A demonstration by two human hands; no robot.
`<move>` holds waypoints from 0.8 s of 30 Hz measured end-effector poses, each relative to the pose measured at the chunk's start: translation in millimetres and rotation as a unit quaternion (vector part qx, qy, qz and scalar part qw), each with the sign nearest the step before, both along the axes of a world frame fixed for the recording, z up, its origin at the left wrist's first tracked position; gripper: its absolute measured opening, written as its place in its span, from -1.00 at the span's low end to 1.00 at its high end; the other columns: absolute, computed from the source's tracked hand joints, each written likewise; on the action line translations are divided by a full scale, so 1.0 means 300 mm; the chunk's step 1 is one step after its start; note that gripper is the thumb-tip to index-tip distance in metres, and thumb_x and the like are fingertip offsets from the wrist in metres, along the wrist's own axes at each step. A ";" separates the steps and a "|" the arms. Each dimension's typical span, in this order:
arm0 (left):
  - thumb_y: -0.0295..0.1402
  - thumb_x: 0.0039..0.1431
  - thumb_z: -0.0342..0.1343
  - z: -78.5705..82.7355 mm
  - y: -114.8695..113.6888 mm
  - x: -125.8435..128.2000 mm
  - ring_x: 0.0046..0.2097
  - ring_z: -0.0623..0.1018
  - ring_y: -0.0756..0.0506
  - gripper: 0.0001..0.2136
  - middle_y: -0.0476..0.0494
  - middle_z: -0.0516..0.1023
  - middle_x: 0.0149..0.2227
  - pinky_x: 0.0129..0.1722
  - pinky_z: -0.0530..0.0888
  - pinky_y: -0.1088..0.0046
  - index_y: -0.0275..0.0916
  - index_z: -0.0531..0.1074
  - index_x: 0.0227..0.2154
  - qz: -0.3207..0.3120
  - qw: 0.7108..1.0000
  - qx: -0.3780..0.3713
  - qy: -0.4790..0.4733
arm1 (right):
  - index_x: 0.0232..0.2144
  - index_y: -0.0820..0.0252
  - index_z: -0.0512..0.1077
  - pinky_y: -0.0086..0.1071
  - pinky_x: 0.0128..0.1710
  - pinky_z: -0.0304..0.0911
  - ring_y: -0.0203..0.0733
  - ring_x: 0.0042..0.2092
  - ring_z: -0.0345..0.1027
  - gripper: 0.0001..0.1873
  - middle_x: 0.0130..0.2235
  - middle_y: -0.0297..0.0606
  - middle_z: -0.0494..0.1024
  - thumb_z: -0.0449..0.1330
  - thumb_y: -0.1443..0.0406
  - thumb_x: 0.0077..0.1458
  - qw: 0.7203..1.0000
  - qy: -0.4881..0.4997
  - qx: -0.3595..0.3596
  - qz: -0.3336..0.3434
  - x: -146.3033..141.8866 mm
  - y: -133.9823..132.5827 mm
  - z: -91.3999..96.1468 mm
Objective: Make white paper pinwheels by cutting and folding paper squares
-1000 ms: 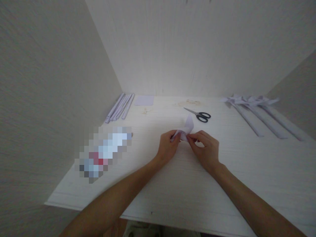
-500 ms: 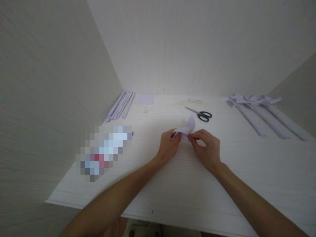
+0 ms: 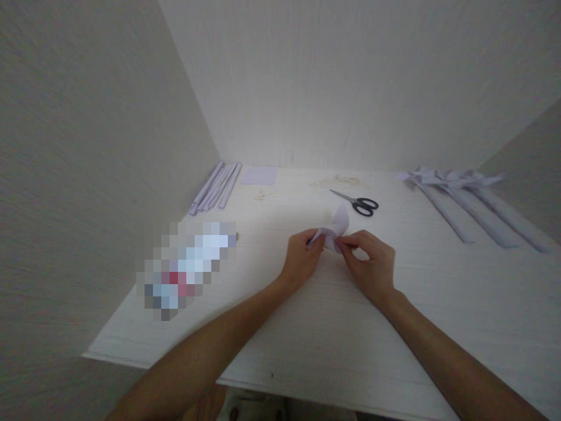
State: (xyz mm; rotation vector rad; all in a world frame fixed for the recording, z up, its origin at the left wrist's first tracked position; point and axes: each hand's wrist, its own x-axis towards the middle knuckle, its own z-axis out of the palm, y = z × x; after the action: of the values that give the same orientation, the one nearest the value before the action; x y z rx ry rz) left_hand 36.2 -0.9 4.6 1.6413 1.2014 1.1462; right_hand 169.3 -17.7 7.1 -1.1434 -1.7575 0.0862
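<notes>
A pale lilac piece of paper (image 3: 340, 218) is held above the middle of the table, its flaps curled inward and one point standing up. My left hand (image 3: 301, 260) is closed around its left side, fingers partly hidden by the paper. Thumb and forefinger of my right hand (image 3: 371, 262) pinch the paper's right edge. Just beyond the paper lie scissors (image 3: 364, 206) with black handles, blades pointing to the back left.
Several rolled paper sticks (image 3: 215, 187) lie at the back left beside a square paper sheet (image 3: 259, 175). Small thin sticks (image 3: 263, 195) and tan bits (image 3: 342, 180) lie nearby. Folded paper pinwheels (image 3: 456, 176) on rolled sticks are at right. A blurred-out object (image 3: 193, 266) sits left.
The paper's near flap has been curled further inward between my hands. Both hands keep their grip and have barely moved; the whole view has shifted slightly.
</notes>
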 end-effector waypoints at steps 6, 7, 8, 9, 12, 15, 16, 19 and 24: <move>-0.32 0.04 -0.13 -0.005 -0.001 0.001 -0.48 0.35 0.02 -0.76 -0.03 0.39 -0.55 -0.48 0.28 0.55 -0.31 0.40 -0.52 -0.005 1.000 0.002 -0.002 | -0.56 0.20 0.39 -0.44 -0.51 0.22 -0.34 -0.52 0.27 -0.89 -0.56 -0.33 0.41 0.10 0.45 -0.11 1.000 0.004 -0.002 0.003 -0.001 0.000 -0.002; -0.33 0.04 -0.13 -0.005 0.000 0.001 -0.48 0.35 0.02 -0.76 -0.03 0.39 -0.55 -0.48 0.28 0.55 -0.31 0.40 -0.51 -0.005 1.000 0.001 0.001 | -0.56 0.20 0.39 -0.45 -0.52 0.21 -0.34 -0.53 0.27 -0.89 -0.56 -0.33 0.41 0.10 0.45 -0.11 1.000 0.005 -0.002 0.000 -0.001 -0.001 -0.003; -0.33 0.04 -0.13 -0.005 0.000 0.001 -0.48 0.35 0.03 -0.76 -0.02 0.39 -0.55 -0.48 0.28 0.55 -0.31 0.40 -0.51 -0.006 1.000 0.001 0.004 | -0.56 0.20 0.39 -0.45 -0.52 0.21 -0.34 -0.53 0.26 -0.89 -0.56 -0.33 0.41 0.10 0.45 -0.12 1.000 0.004 -0.001 -0.004 -0.002 -0.001 -0.003; -0.33 0.04 -0.13 -0.004 0.001 0.001 -0.48 0.35 0.03 -0.76 -0.02 0.39 -0.56 -0.49 0.28 0.55 -0.31 0.40 -0.52 -0.006 1.000 0.002 0.006 | -0.57 0.20 0.40 -0.45 -0.53 0.21 -0.34 -0.54 0.26 -0.89 -0.57 -0.33 0.41 0.10 0.45 -0.12 1.000 0.003 0.000 -0.008 -0.003 -0.001 -0.003; -0.34 0.04 -0.12 -0.001 0.002 0.003 -0.49 0.35 0.03 -0.77 -0.02 0.39 -0.57 -0.49 0.27 0.55 -0.32 0.39 -0.54 -0.004 1.000 -0.001 0.001 | -0.56 0.21 0.40 -0.46 -0.53 0.21 -0.35 -0.55 0.26 -0.90 -0.57 -0.33 0.41 0.11 0.44 -0.11 1.000 0.001 0.006 -0.018 -0.006 -0.004 -0.002; -0.34 0.03 -0.11 0.002 0.002 0.006 -0.49 0.36 0.03 -0.77 -0.02 0.40 -0.58 -0.49 0.28 0.55 -0.32 0.39 -0.57 -0.003 1.000 -0.005 -0.014 | -0.55 0.21 0.40 -0.46 -0.52 0.21 -0.35 -0.55 0.27 -0.91 -0.57 -0.33 0.42 0.11 0.43 -0.11 1.000 -0.005 0.008 -0.024 -0.009 -0.008 0.000; -0.34 0.03 -0.11 0.003 0.000 0.007 -0.48 0.37 0.02 -0.77 -0.03 0.41 -0.57 -0.48 0.29 0.55 -0.32 0.39 -0.56 -0.007 1.000 -0.007 -0.019 | -0.56 0.21 0.39 -0.45 -0.53 0.22 -0.35 -0.55 0.27 -0.92 -0.57 -0.33 0.42 0.12 0.42 -0.11 1.000 -0.007 0.008 -0.028 -0.009 -0.009 0.001; -0.35 0.03 -0.12 0.003 -0.003 0.009 -0.45 0.40 0.00 -0.76 -0.08 0.45 -0.52 -0.44 0.32 0.52 -0.33 0.41 -0.54 -0.015 0.999 -0.016 -0.026 | -0.60 0.20 0.38 -0.45 -0.56 0.21 -0.34 -0.58 0.26 -0.91 -0.60 -0.35 0.41 0.12 0.39 -0.11 0.998 -0.008 0.008 -0.059 -0.011 -0.011 0.005; -0.33 0.03 -0.12 -0.002 0.000 0.008 -0.47 0.41 0.00 -0.75 -0.09 0.45 -0.53 -0.46 0.34 0.52 -0.33 0.42 -0.53 0.001 0.998 -0.038 -0.051 | -0.59 0.18 0.37 -0.44 -0.54 0.21 -0.33 -0.55 0.27 -0.90 -0.59 -0.35 0.42 0.11 0.41 -0.11 0.999 -0.011 -0.001 -0.046 -0.012 -0.010 0.009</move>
State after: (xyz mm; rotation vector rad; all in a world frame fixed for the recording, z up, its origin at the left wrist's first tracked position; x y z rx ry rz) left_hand 38.5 -0.8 4.0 1.5068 1.1676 1.1593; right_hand 165.8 -20.8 9.6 -1.2287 -1.7211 0.0198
